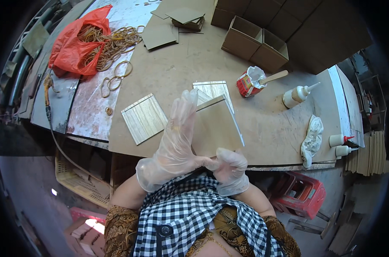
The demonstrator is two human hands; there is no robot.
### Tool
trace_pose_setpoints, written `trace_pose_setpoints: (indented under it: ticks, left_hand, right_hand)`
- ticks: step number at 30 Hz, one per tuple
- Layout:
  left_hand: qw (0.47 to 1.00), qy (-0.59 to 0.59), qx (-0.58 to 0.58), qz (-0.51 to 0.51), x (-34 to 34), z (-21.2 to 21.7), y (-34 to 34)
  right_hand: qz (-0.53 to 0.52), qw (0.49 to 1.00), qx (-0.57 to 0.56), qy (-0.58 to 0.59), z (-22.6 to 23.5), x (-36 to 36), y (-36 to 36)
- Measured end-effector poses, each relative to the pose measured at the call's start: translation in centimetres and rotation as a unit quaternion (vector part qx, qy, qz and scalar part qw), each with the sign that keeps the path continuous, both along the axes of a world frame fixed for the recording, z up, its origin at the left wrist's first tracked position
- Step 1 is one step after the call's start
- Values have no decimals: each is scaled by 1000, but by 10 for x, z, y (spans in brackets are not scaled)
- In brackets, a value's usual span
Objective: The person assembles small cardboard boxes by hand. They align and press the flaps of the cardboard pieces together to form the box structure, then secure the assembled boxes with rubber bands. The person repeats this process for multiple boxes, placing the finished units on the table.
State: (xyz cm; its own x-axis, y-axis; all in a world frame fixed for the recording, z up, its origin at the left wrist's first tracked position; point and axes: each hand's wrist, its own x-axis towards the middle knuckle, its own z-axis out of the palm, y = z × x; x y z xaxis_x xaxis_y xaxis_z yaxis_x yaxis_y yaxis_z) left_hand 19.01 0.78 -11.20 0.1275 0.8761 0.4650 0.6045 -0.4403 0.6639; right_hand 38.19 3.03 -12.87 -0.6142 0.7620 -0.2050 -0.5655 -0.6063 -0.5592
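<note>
Both hands wear thin clear gloves. Between them stands a tilted brown wooden panel (218,128) with a pale right edge and a darker strip along its top. My left hand (173,132) bears against the panel's left side with long straight fingers, its thumb along the lower edge. Curled fingers of my right hand (231,169) grip the panel's lower right part. Left of it lies a light wood-grained panel (144,119) with a dark line near its top. Another wood-grained panel (218,89) lies behind, partly hidden by the held one.
A red tub (249,83) of white paste holds a wooden stick (273,77). Right of it are a glue bottle (296,96), a crumpled cloth (312,139) and small bottles (336,140). Cardboard boxes (244,39), stacked boards (160,36) and a red bag (76,47) of rubber bands stand farther back.
</note>
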Motion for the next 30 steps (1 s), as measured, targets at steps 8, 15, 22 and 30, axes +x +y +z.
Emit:
trace_pose_setpoints:
  ticks: [8,15,22,30]
  left_hand:
    - [979,150,-119,63,1,13,-20]
    - [989,-103,-77,78,-48,-18,-44]
    - [996,68,-21,55,-51,-11,-50]
    - [960,197,-200,-12,-33,6,-16]
  right_hand:
    - [25,999,-28,4,10,-13,-3]
    - [102,762,543,-338,4,3,45]
    - [37,398,694,-599,-9,-43,73]
    - [22,377,619,-689,-10,-71,150]
